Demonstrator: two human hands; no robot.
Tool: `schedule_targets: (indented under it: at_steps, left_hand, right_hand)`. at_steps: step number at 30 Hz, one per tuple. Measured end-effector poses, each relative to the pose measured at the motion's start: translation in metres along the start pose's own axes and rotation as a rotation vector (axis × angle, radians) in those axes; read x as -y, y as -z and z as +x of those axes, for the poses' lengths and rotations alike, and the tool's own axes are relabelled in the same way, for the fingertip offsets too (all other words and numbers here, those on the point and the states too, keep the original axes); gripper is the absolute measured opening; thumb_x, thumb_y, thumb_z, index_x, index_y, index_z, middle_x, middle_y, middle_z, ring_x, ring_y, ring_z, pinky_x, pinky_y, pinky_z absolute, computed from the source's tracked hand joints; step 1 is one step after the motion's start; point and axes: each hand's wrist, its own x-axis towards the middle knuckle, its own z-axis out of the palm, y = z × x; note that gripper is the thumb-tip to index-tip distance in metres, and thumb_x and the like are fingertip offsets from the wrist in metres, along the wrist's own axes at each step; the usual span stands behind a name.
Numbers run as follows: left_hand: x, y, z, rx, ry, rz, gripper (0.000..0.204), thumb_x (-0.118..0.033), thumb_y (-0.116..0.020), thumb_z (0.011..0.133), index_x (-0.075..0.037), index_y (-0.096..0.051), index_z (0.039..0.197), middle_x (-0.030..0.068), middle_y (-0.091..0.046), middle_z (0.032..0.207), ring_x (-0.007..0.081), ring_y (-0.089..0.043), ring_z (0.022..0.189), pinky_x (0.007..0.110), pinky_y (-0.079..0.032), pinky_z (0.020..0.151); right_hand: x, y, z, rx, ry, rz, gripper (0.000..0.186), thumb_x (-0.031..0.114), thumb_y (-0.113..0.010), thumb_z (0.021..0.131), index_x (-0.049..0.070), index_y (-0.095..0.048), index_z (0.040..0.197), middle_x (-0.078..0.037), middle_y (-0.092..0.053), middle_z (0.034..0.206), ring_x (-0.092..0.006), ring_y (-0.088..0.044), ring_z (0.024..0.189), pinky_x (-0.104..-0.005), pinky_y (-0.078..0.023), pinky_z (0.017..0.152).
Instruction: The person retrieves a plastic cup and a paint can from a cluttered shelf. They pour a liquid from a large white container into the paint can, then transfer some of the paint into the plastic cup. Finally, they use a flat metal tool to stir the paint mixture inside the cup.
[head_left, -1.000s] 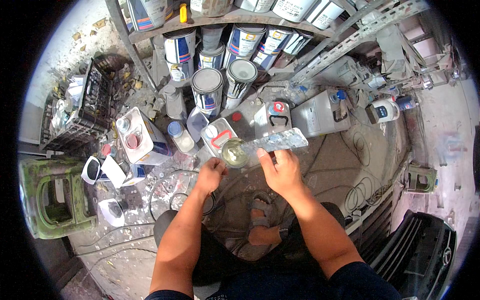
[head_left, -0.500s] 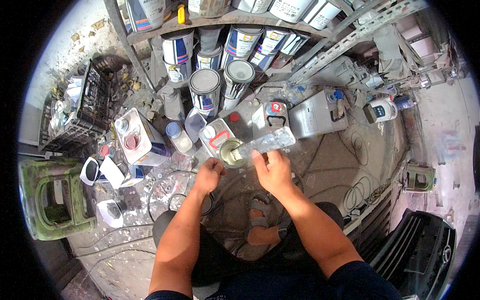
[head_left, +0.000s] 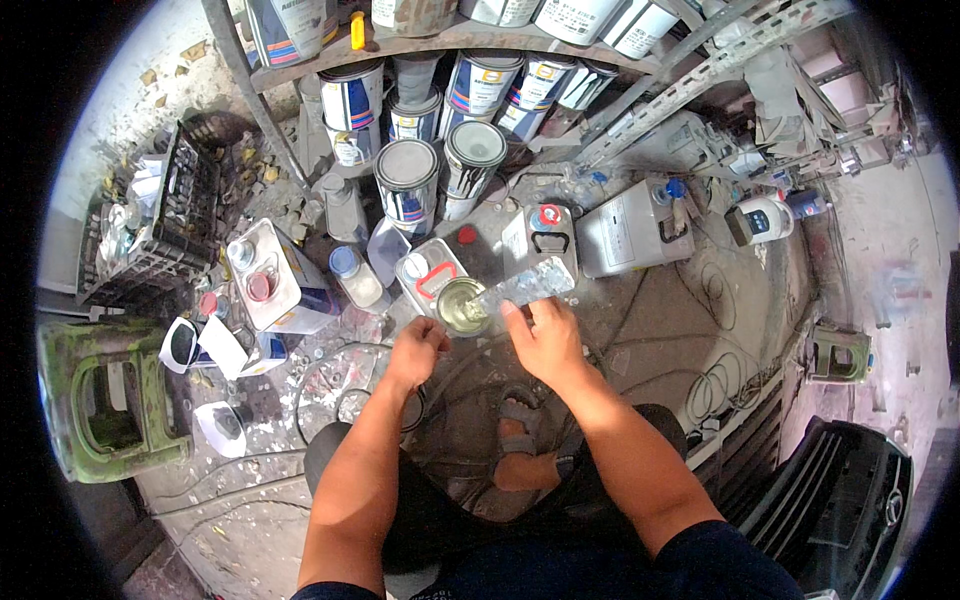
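My right hand (head_left: 545, 340) grips a flat clear plastic bottle (head_left: 522, 288), tilted on its side with its mouth over a small open cup (head_left: 460, 304) of pale yellowish liquid. Just below and left of the cup, my left hand (head_left: 418, 347) is closed; what it holds is hidden, and whether it touches the cup I cannot tell. The cup sits among metal cans on a paint-spattered floor. Behind it stand a rectangular tin with a red handle ring (head_left: 432, 274) and a grey tin with a red cap (head_left: 543, 237).
Round paint cans (head_left: 408, 183) crowd a low shelf at the back. A white square tin (head_left: 272, 282), a grey canister (head_left: 632, 226), a black crate (head_left: 165, 230) and a green stool (head_left: 105, 398) ring the spot. My sandalled foot (head_left: 520, 445) is below the hands. Hoses coil at right.
The view has shifted slightly. Both hands stay at the cup; the bottle in my right hand remains tilted over it.
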Motion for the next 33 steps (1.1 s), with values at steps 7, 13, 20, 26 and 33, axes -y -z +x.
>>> schedule_targets:
  at_steps: [7,13,20,26,33]
  left_hand:
    - [0.004,0.001,-0.001,-0.002,-0.010,-0.034,0.023,-0.023,-0.053,0.094,-0.001,-0.057,0.093,0.0055,-0.063,0.079,0.0132,-0.057,0.070,0.028,-0.046,0.065]
    - [0.005,0.002,0.001,-0.008,-0.003,-0.021,0.023,-0.023,-0.053,0.093,0.000,-0.058,0.093,0.0058,-0.063,0.078,0.0136,-0.057,0.069,0.028,-0.046,0.063]
    - [-0.004,0.000,-0.001,0.005,-0.013,-0.022,0.021,-0.021,-0.052,0.093,-0.001,-0.057,0.092,0.0051,-0.062,0.077,0.0121,-0.055,0.066,0.027,-0.045,0.061]
    - [0.003,0.004,0.001,0.025,-0.002,-0.023,0.023,-0.024,-0.053,0.094,-0.002,-0.057,0.091,0.0034,-0.061,0.078,0.0114,-0.054,0.068,0.026,-0.045,0.064]
    - [0.002,0.005,0.001,0.024,0.000,0.019,0.024,-0.025,-0.053,0.095,-0.001,-0.056,0.091,0.0031,-0.061,0.077,0.0104,-0.053,0.067,0.025,-0.044,0.063]
  right_hand:
    - [0.028,0.010,0.005,-0.097,-0.065,0.094,0.016,0.014,-0.065,0.084,0.001,-0.060,0.092,-0.019,-0.064,0.082,-0.0350,-0.064,0.073,-0.0411,-0.049,0.064]
    - [0.019,0.024,0.015,-0.059,0.102,0.084,0.017,0.014,-0.063,0.085,0.001,-0.060,0.095,-0.020,-0.064,0.085,-0.0385,-0.062,0.075,-0.0433,-0.048,0.066]
    - [0.003,0.001,0.004,-0.011,0.049,-0.016,0.019,0.018,-0.060,0.087,0.001,-0.056,0.096,-0.022,-0.061,0.084,-0.0443,-0.059,0.076,-0.0497,-0.047,0.066]
    - [0.024,0.005,0.007,-0.070,-0.082,0.086,0.019,0.018,-0.062,0.087,0.001,-0.058,0.094,-0.020,-0.062,0.082,-0.0395,-0.061,0.072,-0.0451,-0.048,0.064]
    - [0.024,0.028,0.021,-0.079,0.065,0.069,0.018,0.017,-0.064,0.086,0.001,-0.060,0.095,-0.018,-0.064,0.080,-0.0342,-0.064,0.073,-0.0411,-0.049,0.064]
